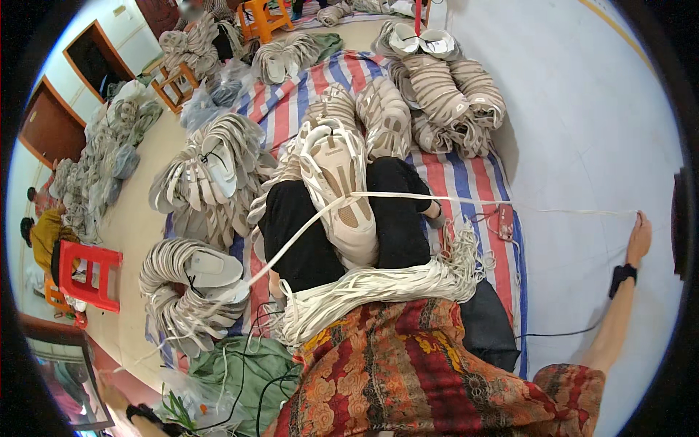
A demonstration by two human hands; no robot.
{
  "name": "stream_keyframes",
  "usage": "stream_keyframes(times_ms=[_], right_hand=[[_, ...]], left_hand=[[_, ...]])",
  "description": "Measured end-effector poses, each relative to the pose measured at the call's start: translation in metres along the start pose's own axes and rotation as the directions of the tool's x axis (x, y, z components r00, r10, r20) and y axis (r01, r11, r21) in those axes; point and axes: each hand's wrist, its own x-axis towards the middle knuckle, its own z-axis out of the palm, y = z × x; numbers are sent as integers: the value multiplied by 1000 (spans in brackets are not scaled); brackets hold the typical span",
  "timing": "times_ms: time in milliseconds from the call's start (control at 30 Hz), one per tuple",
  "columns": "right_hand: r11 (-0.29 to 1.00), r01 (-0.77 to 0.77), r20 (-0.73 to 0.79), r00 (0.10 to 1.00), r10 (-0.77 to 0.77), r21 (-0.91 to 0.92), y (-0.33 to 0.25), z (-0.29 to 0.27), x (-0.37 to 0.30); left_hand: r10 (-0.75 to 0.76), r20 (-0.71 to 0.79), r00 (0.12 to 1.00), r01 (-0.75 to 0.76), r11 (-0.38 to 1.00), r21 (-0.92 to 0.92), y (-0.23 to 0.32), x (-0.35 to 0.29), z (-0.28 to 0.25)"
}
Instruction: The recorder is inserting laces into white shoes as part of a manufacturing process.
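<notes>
A beige and white shoe upper (336,171) rests across my black-clad knees, toe toward me. One long cream shoelace (444,197) crosses it and stretches out to both sides. Far out at the right, my right hand (640,237) is closed on one end of the lace. My left hand (116,399) reaches to the lower left, closed where the other end runs; its fingers are small and partly blurred. Across my lap lies a thick hank of cream shoelaces (378,291), touching neither hand.
Tied rings of shoe uppers stand at the left (193,273) and more bundles (444,91) lie ahead on a striped sheet (280,98). A red stool (89,273), an orange stool (262,18) and seated people are farther off. A green cloth (226,379) lies near my left arm.
</notes>
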Motion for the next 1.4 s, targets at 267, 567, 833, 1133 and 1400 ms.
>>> stream_keyframes(times_ms=[267, 567, 833, 1133, 1400], right_hand=[[-378, -401, 374, 916, -146, 835, -298, -24, -103], [-124, -572, 247, 526, -814, 811, -543, -102, -169], [-61, -272, 97, 532, -841, 960, -562, -97, -189], [-10, -289, 152, 531, -834, 957, -567, -93, -193], [-16, -297, 136, 486, -863, 955, -571, -89, -191]], left_hand=[[259, 402, 878, -172, 956, -239, -10, -5, 230], [218, 750, 624, 278, 836, -473, 200, -181, 418], [248, 921, 301, 350, 869, -349, 233, -226, 469], [254, 948, 193, -249, 947, -203, 253, -228, 479], [354, 935, -33, -450, 830, -330, 240, -228, 497]])
